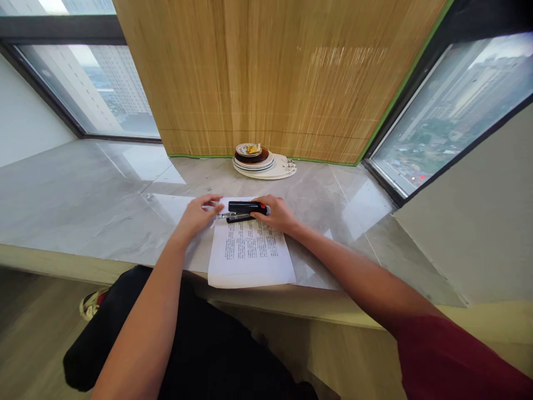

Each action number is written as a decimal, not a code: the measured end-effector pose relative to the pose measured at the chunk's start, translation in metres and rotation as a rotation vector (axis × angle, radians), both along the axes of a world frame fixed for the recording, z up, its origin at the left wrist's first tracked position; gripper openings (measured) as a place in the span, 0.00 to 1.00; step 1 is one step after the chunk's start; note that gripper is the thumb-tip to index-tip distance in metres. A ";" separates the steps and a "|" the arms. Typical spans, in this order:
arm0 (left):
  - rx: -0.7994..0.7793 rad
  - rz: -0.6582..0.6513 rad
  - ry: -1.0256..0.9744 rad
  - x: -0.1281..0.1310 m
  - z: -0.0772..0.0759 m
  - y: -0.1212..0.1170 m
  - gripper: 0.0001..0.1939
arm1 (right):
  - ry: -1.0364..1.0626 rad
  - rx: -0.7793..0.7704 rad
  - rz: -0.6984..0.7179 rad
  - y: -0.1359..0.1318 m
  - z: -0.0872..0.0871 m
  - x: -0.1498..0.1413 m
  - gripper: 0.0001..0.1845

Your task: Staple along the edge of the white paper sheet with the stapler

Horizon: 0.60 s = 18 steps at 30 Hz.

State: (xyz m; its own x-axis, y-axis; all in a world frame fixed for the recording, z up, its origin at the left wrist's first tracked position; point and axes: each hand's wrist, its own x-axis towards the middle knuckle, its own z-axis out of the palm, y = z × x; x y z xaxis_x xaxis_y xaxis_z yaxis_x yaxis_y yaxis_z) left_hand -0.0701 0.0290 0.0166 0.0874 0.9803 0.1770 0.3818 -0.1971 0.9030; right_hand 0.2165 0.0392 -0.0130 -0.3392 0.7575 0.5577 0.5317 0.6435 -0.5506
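Step in hand, by look of it: person handles opened stapler [246, 208] over top part of printed paper [251, 272] on ledge [91, 205]. Right hand [278, 214] grasps stapler's right end. Left hand [199, 215] half-curled at metal left end; cannot tell whether fingertips touch or pinch it. Next move likely calls for steady right grip, left fingertips clear of gap. Stapler lies crosswise, long axis left-right, metal end pointing toward left hand.

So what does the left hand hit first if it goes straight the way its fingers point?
The left hand likely meets the long black-and-silver stapler first, at its open end; the gap is unclear.
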 end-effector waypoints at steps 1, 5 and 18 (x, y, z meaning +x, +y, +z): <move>-0.017 0.033 -0.085 0.001 0.001 0.000 0.24 | -0.015 -0.001 0.006 -0.001 -0.001 0.000 0.13; -0.185 0.063 -0.367 0.004 0.003 0.001 0.19 | -0.016 0.054 0.001 -0.008 0.004 0.001 0.10; -0.599 -0.070 -0.754 0.016 0.011 -0.004 0.17 | -0.284 0.802 0.092 -0.021 0.013 0.008 0.16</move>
